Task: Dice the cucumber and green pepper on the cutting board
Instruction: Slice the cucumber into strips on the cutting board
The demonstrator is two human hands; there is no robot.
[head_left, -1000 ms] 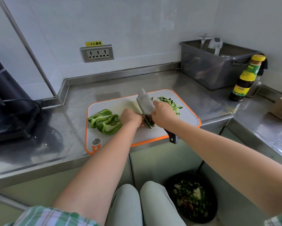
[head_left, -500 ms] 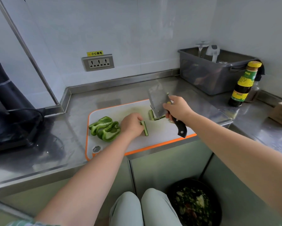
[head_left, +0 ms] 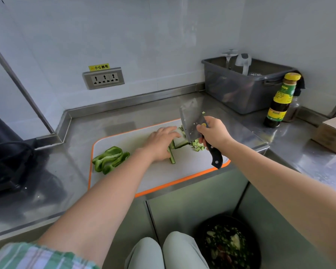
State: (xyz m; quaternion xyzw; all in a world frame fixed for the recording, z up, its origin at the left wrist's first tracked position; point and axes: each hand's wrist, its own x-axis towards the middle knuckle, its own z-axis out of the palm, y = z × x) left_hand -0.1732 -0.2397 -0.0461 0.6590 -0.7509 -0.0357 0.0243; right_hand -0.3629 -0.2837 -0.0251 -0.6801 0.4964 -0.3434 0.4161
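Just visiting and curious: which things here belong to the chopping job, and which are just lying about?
In the job:
cleaver, gripped by the right hand
cucumber, in strips and dice
left hand, beside the strips
pepper
board

Lying about:
bottle
grey bin
socket
cardboard box

White tiled walls (head_left: 163,35) meet a steel counter (head_left: 46,191) in a corner; a 3-gang socket (head_left: 104,78) sits above it
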